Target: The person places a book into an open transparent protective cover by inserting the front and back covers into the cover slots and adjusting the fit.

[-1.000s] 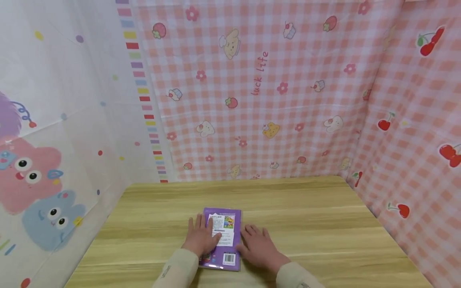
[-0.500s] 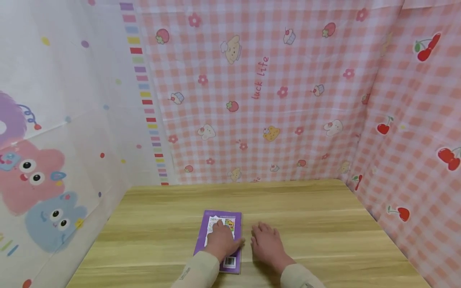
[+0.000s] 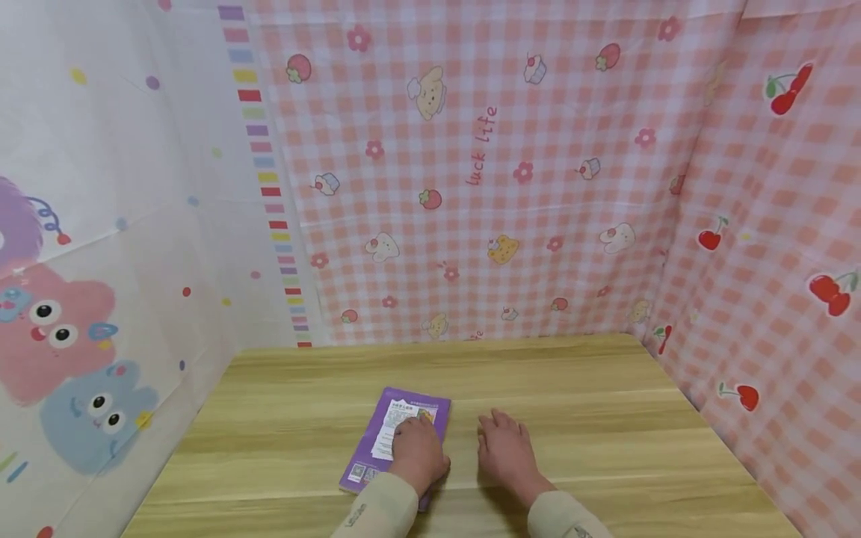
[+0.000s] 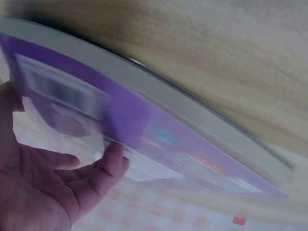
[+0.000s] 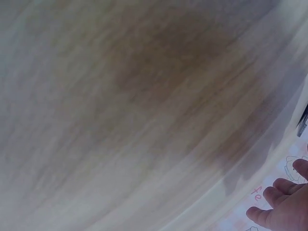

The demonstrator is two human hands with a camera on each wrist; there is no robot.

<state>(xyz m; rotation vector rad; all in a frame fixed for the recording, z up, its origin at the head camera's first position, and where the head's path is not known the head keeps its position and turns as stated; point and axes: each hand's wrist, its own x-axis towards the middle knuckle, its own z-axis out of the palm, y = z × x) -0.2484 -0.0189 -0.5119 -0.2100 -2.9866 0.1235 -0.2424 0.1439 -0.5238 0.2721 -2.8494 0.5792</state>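
A purple softcover book (image 3: 366, 448) lies slantwise on the table, back cover up, with a white text panel and printed codes. My left hand (image 3: 417, 452) is on its right part, fingers bent over the cover and thumb at the right edge. The left wrist view shows these curled fingers (image 4: 113, 161) against the cover, beside the barcode, and the book's pale page edge (image 4: 159, 89). To the right of the book, apart from it, my right hand (image 3: 507, 452) rests on the table with loosely bent fingers, holding nothing. Only its fingers show at the right wrist view's corner.
The wood-grain table (image 3: 572, 396) is enclosed by a pink checked cloth (image 3: 471, 217) at the back, a white cartoon cloth (image 3: 168, 261) on the left and a cherry-print cloth (image 3: 753, 299) on the right. A small dark object (image 5: 303, 120) sits at the right wrist view's edge, unclear.
My left hand has moved from the book's left side across to its right part. The book has turned, its lower end swinging left. My right hand has left the book's edge, moving slightly right.
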